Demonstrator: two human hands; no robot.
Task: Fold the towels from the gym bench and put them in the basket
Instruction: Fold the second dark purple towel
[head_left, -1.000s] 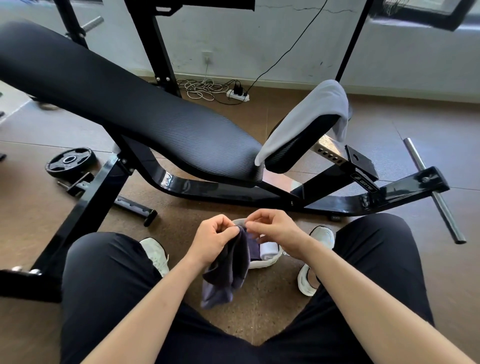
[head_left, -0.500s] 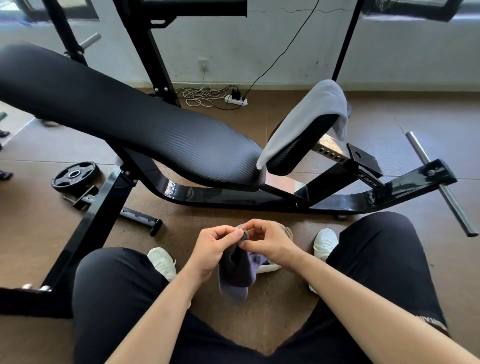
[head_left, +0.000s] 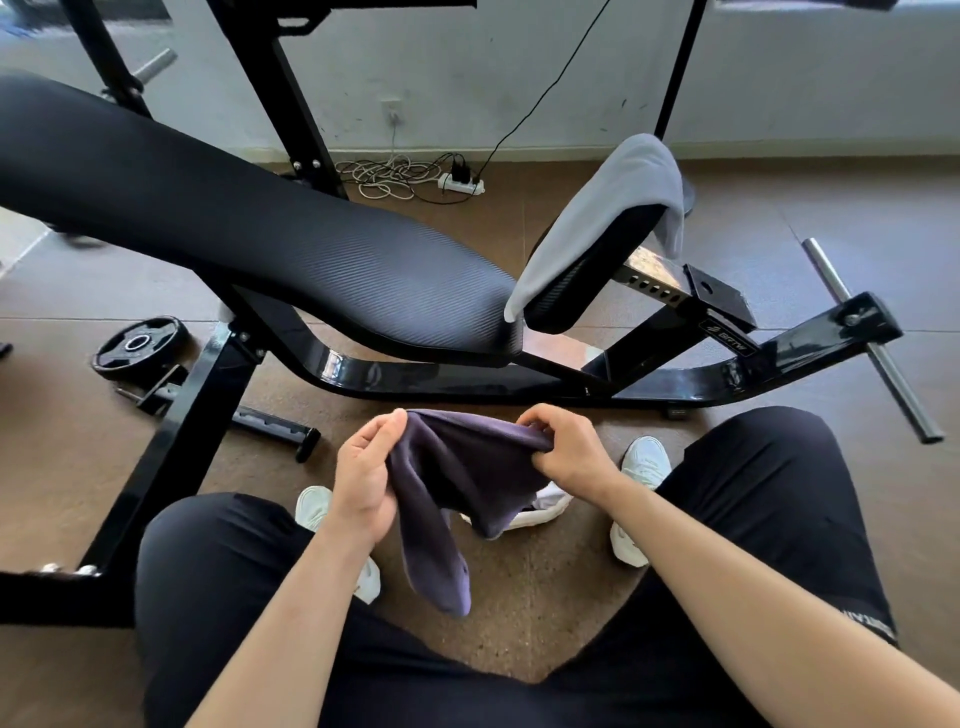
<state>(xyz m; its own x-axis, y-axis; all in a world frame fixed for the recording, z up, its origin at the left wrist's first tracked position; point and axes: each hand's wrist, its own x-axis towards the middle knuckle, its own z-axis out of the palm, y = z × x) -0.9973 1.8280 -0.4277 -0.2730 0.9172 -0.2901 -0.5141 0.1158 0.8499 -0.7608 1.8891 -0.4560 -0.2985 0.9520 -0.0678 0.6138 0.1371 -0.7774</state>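
Note:
A dark purple towel hangs between my knees, stretched along its top edge. My left hand pinches its left corner and my right hand grips its right end. Below the towel a small white basket sits on the floor, mostly hidden, with only its rim showing. A light grey towel lies draped over the raised seat pad of the black gym bench.
The bench's black steel frame runs across the floor in front of my feet. A weight plate lies at the left, a steel bar sticks out at the right, and a power strip with cables lies by the wall.
My hands have moved apart, spreading the purple towel's top edge wider. Before, they were pinched close together with the towel bunched between them.

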